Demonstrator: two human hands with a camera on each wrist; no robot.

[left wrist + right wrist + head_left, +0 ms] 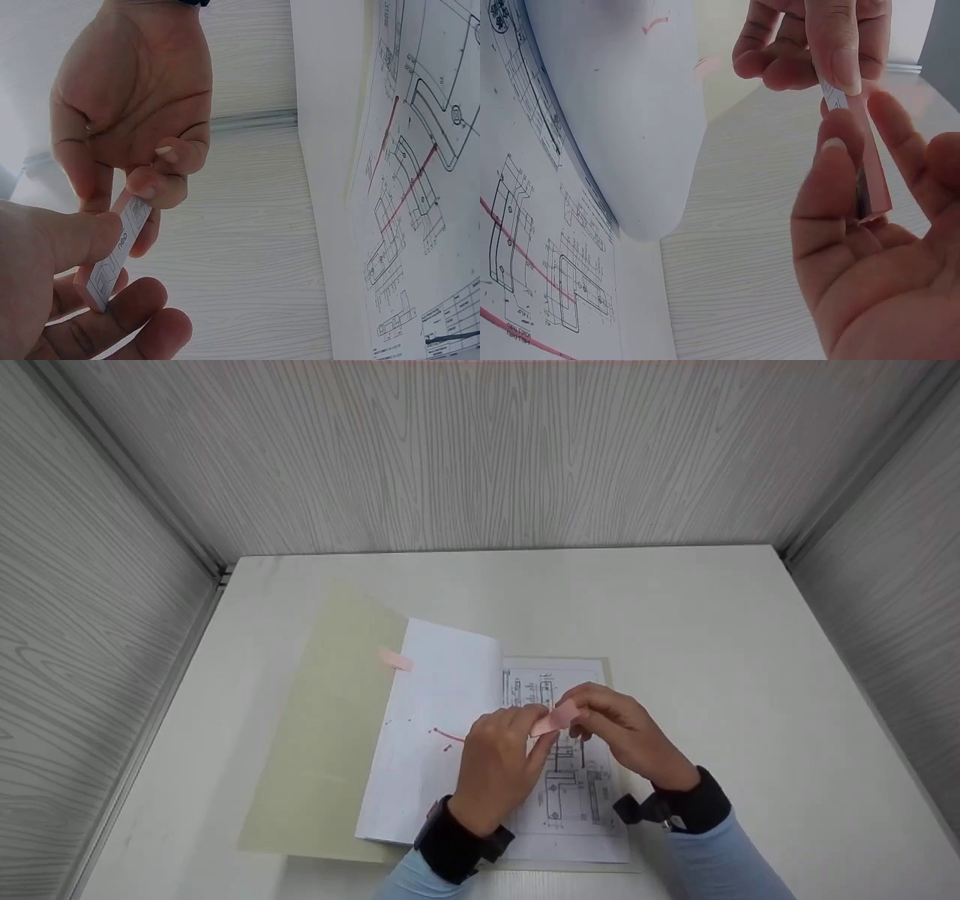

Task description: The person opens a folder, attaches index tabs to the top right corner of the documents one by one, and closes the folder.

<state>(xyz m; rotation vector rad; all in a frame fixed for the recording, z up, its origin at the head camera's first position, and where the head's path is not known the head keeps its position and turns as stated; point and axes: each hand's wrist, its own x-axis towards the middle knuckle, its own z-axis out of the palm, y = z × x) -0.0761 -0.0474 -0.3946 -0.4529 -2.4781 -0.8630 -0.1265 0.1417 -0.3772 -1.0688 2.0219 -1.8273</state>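
leftmost, well left of the left hand, a pale green cover (315, 750) stands open, with a pink tab (395, 659) at the edge of a white page (450, 675). next, the left hand (499, 757) pinches one end of a slim pink pad (547, 725), and the right hand (622, 731) grips the other; beneath both hands lies a drawing (566, 829). from the head the pad looks plain pink; the left wrist view reveals its white printed face (116, 259), the right wrist view a dark patch by the right fingers.

Light-blue sleeves (731, 859); black wristbands (450, 844); boxy black cameras (628, 809).
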